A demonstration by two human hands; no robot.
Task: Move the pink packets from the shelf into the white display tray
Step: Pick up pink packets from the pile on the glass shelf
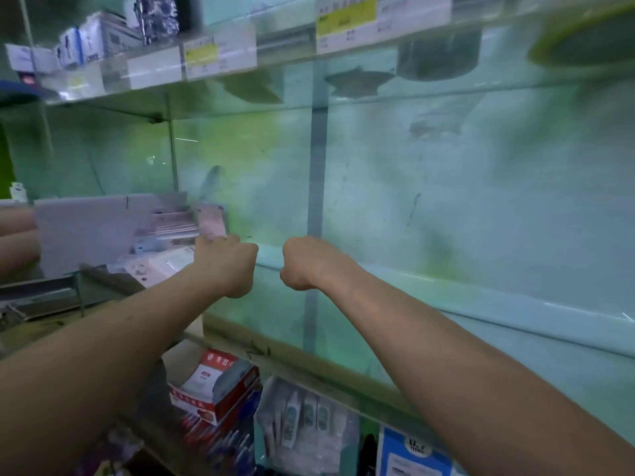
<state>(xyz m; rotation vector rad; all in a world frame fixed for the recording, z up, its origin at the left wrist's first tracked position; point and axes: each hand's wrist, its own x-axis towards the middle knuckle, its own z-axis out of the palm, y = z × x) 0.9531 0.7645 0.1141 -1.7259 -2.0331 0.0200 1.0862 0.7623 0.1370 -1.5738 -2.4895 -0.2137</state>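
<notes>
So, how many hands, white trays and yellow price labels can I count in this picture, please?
Hands: 2, the left hand and the right hand
White tray: 1
Yellow price labels: 2
Total: 5
The pink packets form a blurred stack, so they cannot be counted.

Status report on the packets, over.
Left hand at pink packets, grip hidden. Right hand fisted, nothing visible in it. Packets stacked by white tray. Nothing seen blocking.
</notes>
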